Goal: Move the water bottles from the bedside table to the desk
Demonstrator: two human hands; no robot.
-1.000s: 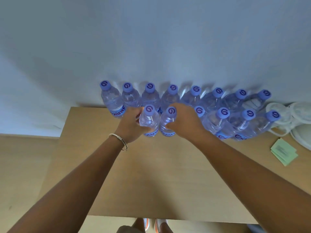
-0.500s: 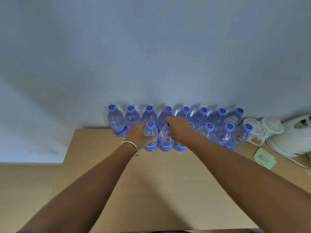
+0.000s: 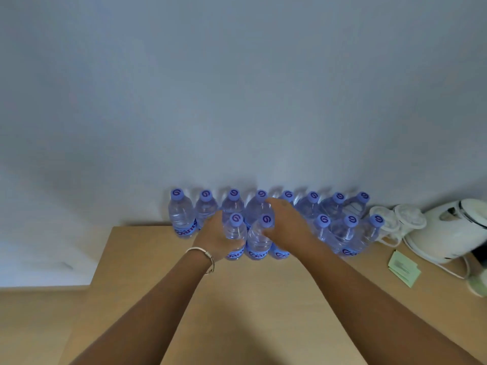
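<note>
Several clear water bottles with blue caps stand in two rows on the light wooden desk point(image 3: 237, 299), against the white wall. My left hand point(image 3: 213, 237) wraps around a front-row bottle point(image 3: 235, 237) at the left end of that row. My right hand point(image 3: 287, 225) holds the neighbouring front-row bottle point(image 3: 259, 239) from its right side. Both bottles stand upright with their bases on the desk, touching each other. The back row of bottles point(image 3: 181, 214) runs behind them; more front-row bottles point(image 3: 345, 233) stand to the right of my right hand.
A white electric kettle point(image 3: 448, 233) with its cord sits at the desk's right end, with white cups point(image 3: 395, 222) beside it. Pale green paper slips point(image 3: 403, 268) lie in front of the kettle. The desk's left edge point(image 3: 102, 262) drops off to a lower wooden surface.
The view has tilted up and pulled back, so the bottles look lower and smaller. Both hands stay on the same two front-row bottles, which remain standing on the desk.
</note>
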